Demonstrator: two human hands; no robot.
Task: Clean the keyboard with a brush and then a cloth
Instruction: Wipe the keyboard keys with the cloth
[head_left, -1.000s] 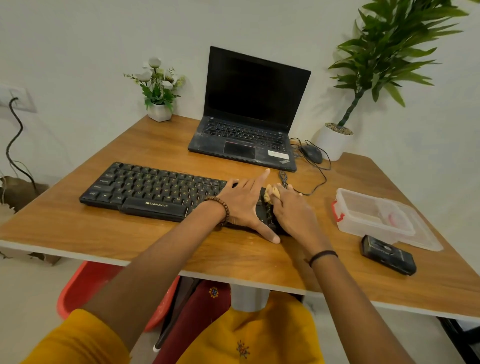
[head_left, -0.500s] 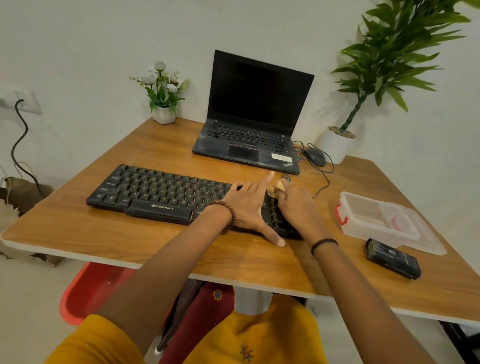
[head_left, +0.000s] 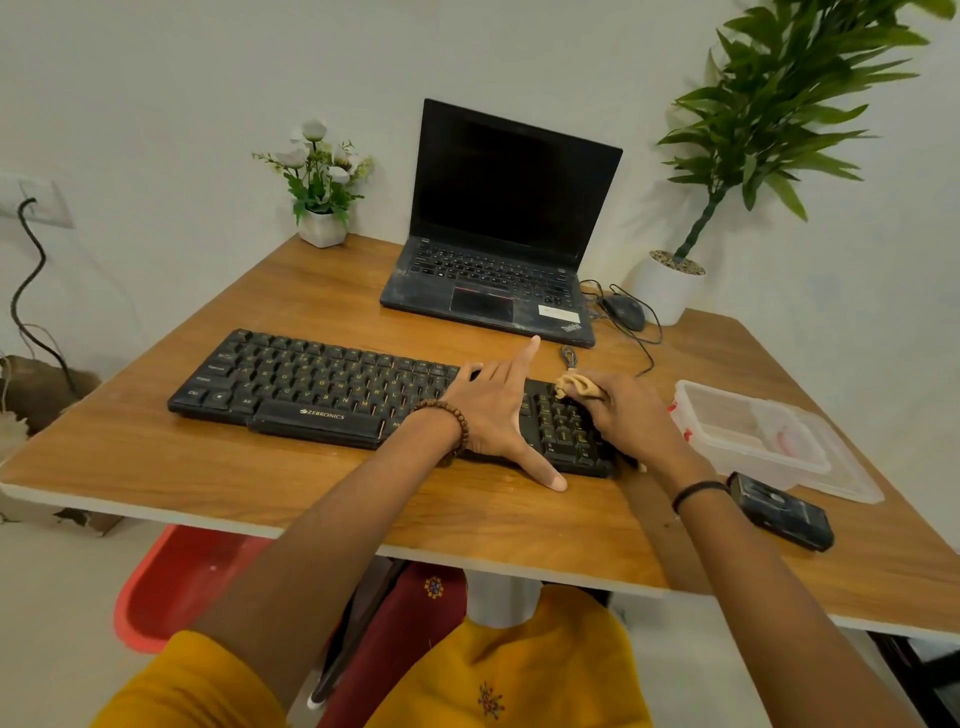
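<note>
Centrally in the frame, left hand (head_left: 493, 410) lies flat with fingers spread on the black keyboard (head_left: 322, 387); just right, right hand (head_left: 626, 410) clutches a tan cloth (head_left: 576, 385) against the number keys

The left hand (head_left: 493, 410) lies flat, fingers spread, on the black Zebronics keyboard (head_left: 322, 389); the right hand (head_left: 626, 410) grips a bunched tan cloth (head_left: 576, 385) over its number pad.

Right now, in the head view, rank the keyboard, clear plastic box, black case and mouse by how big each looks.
1. keyboard
2. clear plastic box
3. black case
4. mouse, though it lies farther back, so the case's lead is unsure
</note>
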